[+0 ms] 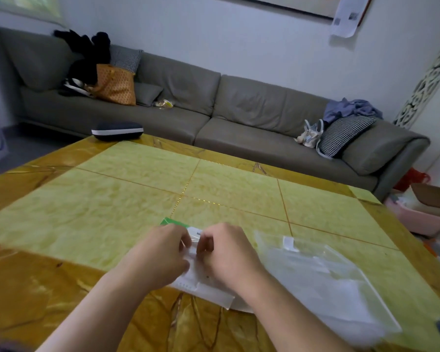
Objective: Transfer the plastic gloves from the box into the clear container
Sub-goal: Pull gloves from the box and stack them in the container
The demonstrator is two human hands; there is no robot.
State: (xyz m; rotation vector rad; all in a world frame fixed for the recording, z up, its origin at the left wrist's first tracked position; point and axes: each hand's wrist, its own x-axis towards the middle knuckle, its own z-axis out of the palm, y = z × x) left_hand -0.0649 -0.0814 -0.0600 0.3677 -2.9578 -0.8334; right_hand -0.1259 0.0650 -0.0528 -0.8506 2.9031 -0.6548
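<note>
Box (201, 283), white with a green far end, lies flat at the worktop's (112, 189) near edge, mostly hidden under both hands. Left hand (160, 252) and right hand (226, 252) curl their fingers (186, 241) round thin film at its top, probably gloves; too blurred to be sure. Best to pinch low, draw slowly and pin the box. Clear container (328, 283) lies flat just right, translucent, its mouth not discernible.
</note>
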